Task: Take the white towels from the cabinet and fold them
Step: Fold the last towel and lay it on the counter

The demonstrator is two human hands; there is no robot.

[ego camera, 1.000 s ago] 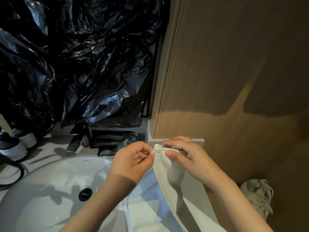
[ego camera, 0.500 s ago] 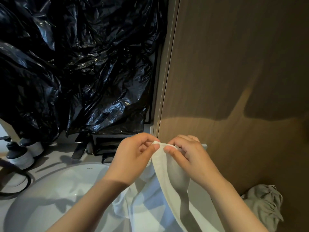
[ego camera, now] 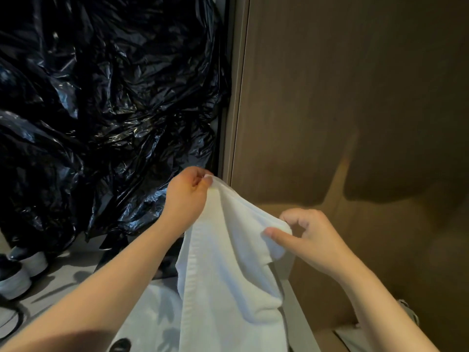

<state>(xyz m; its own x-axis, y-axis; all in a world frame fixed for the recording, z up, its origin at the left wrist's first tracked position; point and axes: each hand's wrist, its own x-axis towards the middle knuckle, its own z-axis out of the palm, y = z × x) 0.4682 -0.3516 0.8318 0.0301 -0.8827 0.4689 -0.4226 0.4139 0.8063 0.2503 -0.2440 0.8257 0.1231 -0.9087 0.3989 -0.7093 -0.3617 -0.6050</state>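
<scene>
Head view, the only one. White towel (ego camera: pixel 228 262) is out of the cabinet and held up in front of the person. Its top hem is stretched btwn both hands, and the rest hangs down over the sink (ego camera: pixel 127 335) and past the bottom of frame.

Left hand (ego camera: pixel 187 196) is the higher one: thumb and forefinger nipped tight on one end of the hem, other fingers curled in. Right hand (ego camera: pixel 312 240) sits lower and off to the side. Its thumb lies across the front of the cloth w/ fingers hooked behind the hem, a looser pinch w/ a small gap in the curl.

Prob. held this way to find and spread one edge, so the cloth hangs flat and the corners can be matched. Folding proper not yet begun, imo. Hem sags btwn the hands, so not taut.

Behind: crumpled black plastic sheeting (ego camera: pixel 101 110) on the left, wooden cabinet panel (ego camera: pixel 355 97) on the right. Table (ego camera: pixel 63 273) at lower left carries two white-based bottles (ego camera: pixel 15 280), well apart from the towel.
</scene>
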